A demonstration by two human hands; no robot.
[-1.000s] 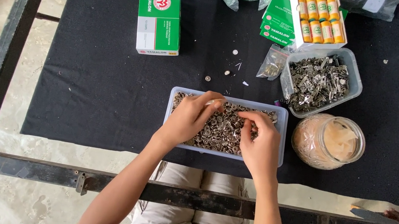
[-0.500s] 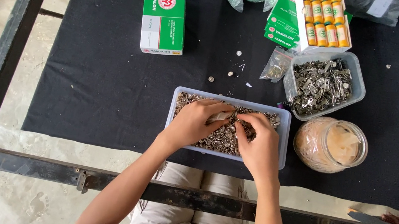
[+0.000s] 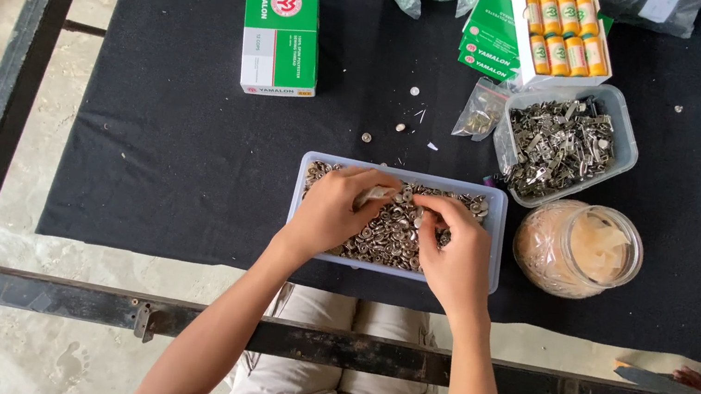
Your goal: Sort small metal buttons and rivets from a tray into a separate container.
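Both hands have drawn closer together over the clear rectangular plastic tray (image 3: 492,248) since a second ago, when they were spread a little wider across its contents; now their fingertips almost meet above the middle of the heap. That shift suggests the picking has narrowed to a single piece. The left hand (image 3: 334,213) pinches a small pale, silvery piece (image 3: 374,196) between thumb and forefinger, just off the right hand's fingertips. The right hand (image 3: 454,256) curls its fingers down onto the small round silver metal buttons (image 3: 386,240) that fill the tray; whether it actually grips one cannot be told, since the fingers hide it.

Beyond the hands, up and to the right of the grip, a second clear plastic tub (image 3: 626,147) holds darker, angular metal clips. Just right of the right hand stands a round clear jar (image 3: 581,252) with pale yellowish pieces inside. Further up, an open white carton (image 3: 559,33) holds orange and green tubes in a row. Far to the upper left of the grip lies a green and white cardboard box (image 3: 281,34), shut, on the black table cloth (image 3: 170,150). A few loose buttons (image 3: 399,127) lie between it and the tray.
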